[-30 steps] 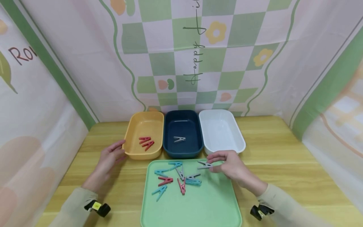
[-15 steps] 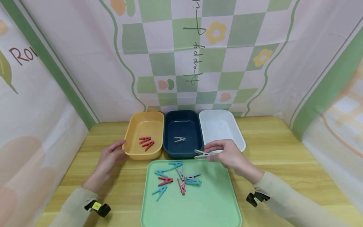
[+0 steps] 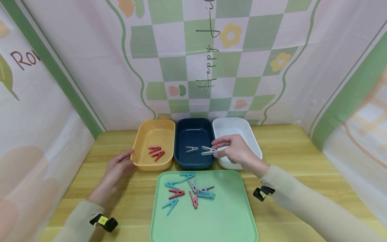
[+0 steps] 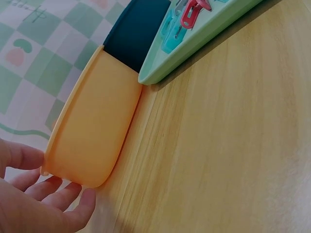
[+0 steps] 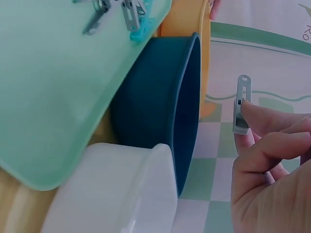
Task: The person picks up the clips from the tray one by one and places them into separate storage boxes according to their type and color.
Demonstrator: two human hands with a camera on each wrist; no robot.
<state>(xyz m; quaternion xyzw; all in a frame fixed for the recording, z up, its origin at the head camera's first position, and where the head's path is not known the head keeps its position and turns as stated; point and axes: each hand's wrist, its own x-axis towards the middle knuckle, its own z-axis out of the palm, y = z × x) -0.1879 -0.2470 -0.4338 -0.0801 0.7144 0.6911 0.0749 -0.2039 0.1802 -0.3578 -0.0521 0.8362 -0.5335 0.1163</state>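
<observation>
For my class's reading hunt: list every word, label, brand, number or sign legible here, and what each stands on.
"Happy": sideways on the checkered back cloth; the word above it is cut off by the frame's top, so I can't read it surely.
"Ro": on the left side cloth, its next letter only partly visible.
Yellow labels on the black wrist cameras: too small to read.
No lettering visible on clothespins, tray or bins.

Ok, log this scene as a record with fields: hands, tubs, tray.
Left hand: touches rounded rectangular orange tub
Right hand: pinches grey V-shaped clothespin over rounded dark blue tub
In orange tub: two red clothespins
In dark blue tub: another grey clothespin
Rounded white tub: partly hidden by right hand
Rounded pale green tray: four blue clothespins, two red ones, two grey ones
</observation>
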